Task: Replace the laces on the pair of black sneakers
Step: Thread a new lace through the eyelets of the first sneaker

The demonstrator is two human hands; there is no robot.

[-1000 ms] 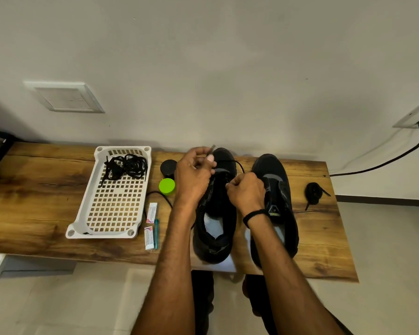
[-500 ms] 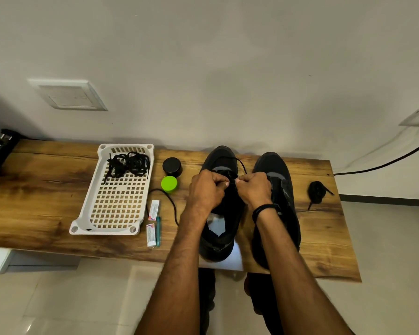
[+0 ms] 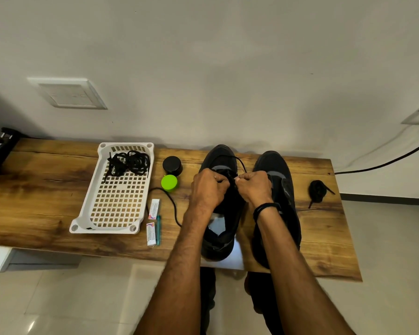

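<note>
Two bare forearms reach from the lower edge over a wooden table (image 3: pixel 34 189). The left hand (image 3: pixel 209 189) and right hand (image 3: pixel 254 187), which wears a black wristband (image 3: pixel 266 207), meet with fingers curled tight, each pinching a black lace (image 3: pixel 240 162) over the eyelets of the left sneaker (image 3: pixel 219 243). The right sneaker (image 3: pixel 279 165) stands just beside it, and both toes point at the wall. A slack stretch of lace lies on the table left of the left forearm. Further left are two small packets (image 3: pixel 154 209), a teal pen (image 3: pixel 158 229) and a white basket (image 3: pixel 111 229) with tangled laces (image 3: pixel 128 163) at its far end. A green lid (image 3: pixel 169 183) touches a black jar (image 3: pixel 172 164) behind it. A coiled lace (image 3: pixel 317 191) lies right of the sneakers
</note>
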